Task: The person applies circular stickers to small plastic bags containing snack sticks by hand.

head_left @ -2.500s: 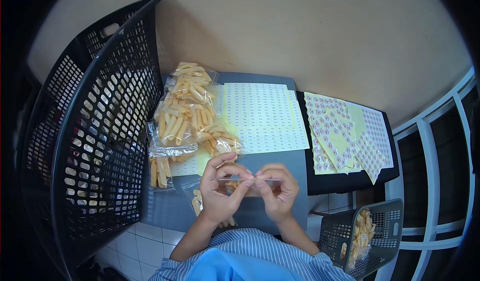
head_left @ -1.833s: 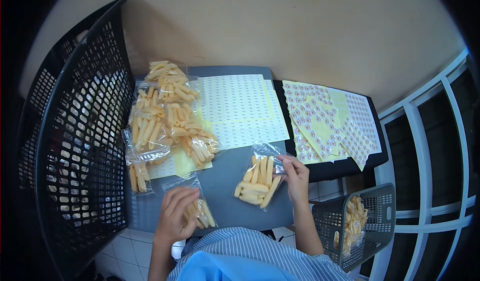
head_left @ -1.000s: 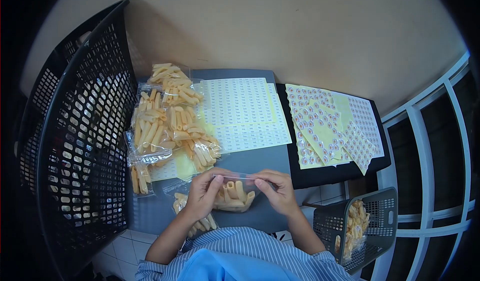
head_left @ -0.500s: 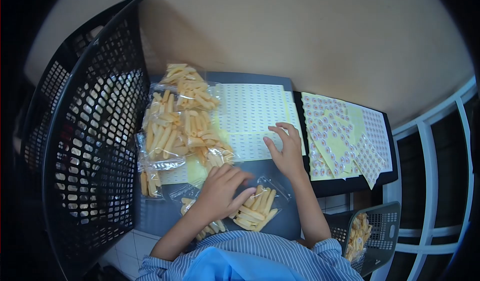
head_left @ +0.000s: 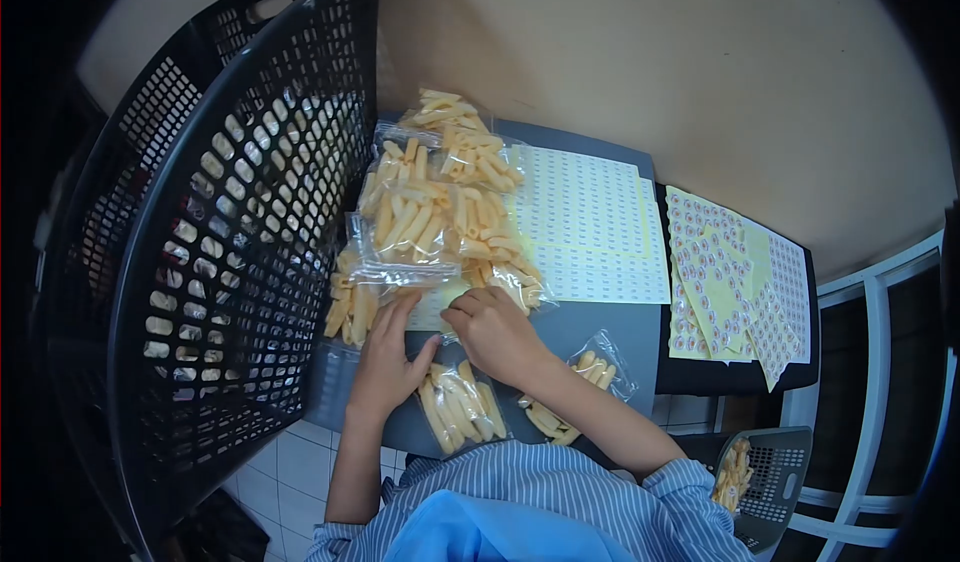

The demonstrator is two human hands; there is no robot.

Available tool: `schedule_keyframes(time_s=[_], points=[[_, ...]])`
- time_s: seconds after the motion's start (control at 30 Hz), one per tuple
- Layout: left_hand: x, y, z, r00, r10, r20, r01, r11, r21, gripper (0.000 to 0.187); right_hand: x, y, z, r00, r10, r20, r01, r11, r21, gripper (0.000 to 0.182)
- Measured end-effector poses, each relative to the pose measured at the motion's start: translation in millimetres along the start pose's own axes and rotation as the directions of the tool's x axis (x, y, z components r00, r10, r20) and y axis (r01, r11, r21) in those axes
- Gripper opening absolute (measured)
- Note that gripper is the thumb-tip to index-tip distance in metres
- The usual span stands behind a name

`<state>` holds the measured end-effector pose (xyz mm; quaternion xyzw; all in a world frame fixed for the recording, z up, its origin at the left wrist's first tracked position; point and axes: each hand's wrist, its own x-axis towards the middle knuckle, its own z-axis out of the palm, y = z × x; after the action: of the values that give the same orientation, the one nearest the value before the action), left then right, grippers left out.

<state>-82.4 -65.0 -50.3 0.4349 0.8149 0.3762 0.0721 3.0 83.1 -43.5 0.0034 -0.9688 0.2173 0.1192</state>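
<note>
Two hands [head_left: 440, 347] flat at pile edge; pasta bag [head_left: 460, 409] just below.

Both hands [head_left: 445, 347] on label sheet [head_left: 432, 310] beside snack bag pile [head_left: 440, 207], black basket [head_left: 220, 222] left

- bright, even daylight, no glare
- soft shadow beside the black basket [head_left: 200, 262]
- strong fisheye bending, dark vignetted corners
- centre sharp, edges slightly soft
</note>
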Motion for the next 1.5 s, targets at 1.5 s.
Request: schedule_keyframes(time_s=[1.5], points=[[86.0, -17.6, 42.6, 0.91, 0.414, -0.006, -0.414, 0.909, 0.05, 0.035, -5.5, -7.4, 29.8, 0.526, 0.842, 0.123, -0.232, 0.003, 0.973, 0.051]])
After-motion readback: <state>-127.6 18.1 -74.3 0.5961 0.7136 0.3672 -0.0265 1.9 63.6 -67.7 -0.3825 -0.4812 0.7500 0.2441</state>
